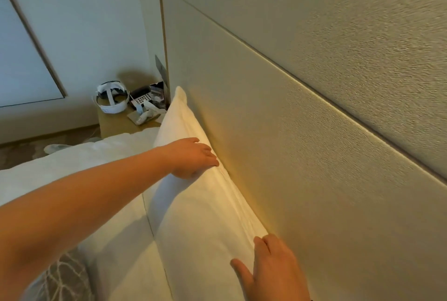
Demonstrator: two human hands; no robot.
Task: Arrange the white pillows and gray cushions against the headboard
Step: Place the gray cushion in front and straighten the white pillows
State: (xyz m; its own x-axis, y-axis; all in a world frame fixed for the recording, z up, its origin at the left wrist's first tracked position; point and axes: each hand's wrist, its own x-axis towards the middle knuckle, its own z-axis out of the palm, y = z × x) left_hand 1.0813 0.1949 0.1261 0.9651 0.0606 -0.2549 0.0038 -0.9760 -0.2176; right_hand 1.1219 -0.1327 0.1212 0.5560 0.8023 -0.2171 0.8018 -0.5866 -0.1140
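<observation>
A white pillow [200, 216] stands on edge against the beige padded headboard [314, 131], its top seam running from far left to near right. My left hand [191, 158] reaches across and curls over the top edge near the middle of that seam, thumb on the front face. At the pillow's near end, my right hand [273, 269] lies flat with its fingers spread beside the headboard. A gray patterned cushion [65, 279] shows at the bottom left, partly hidden under my left arm.
White bedding [72, 167] covers the bed in front of the pillow. Past the pillow's far end, a wooden nightstand [116, 124] carries a white headset [111, 96], a phone and small items. A white slipper [55, 148] lies on the floor at left.
</observation>
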